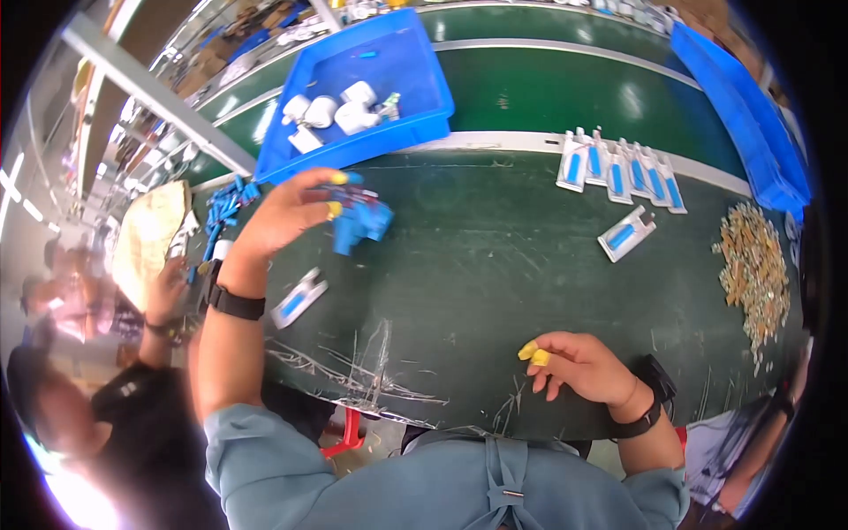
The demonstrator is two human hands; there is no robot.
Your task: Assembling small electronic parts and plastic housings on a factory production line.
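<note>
Your left hand [291, 212] is at the far left of the green worktop [477, 274], with its covered thumb and forefinger clamped on a cluster of blue pieces [360, 223]; blur hides exactly where they touch. The step in hand looks like handling that cluster just above the surface, and moving or setting it down would seem to call for a steady pinch so nothing drops loose.

Your right hand [579, 367] hovers at the near edge, fingers curled, with nothing visible in them; I can't tell whether its covered tips meet.

Nearer you than the cluster lies one white pack with a blue stripe [300, 299], which could get caught under your left wrist. Another single pack [625, 233] lies right of centre, near a row of similar packs [616, 177] at the far side. A blue bin [415, 131] holding white tubs [322, 112] stands just beyond the cluster and limits reach that way. More loose blue parts [230, 201] lie left, near a co-worker's hand [166, 287]; a tan heap of small pieces [751, 265] sits far right.
</note>
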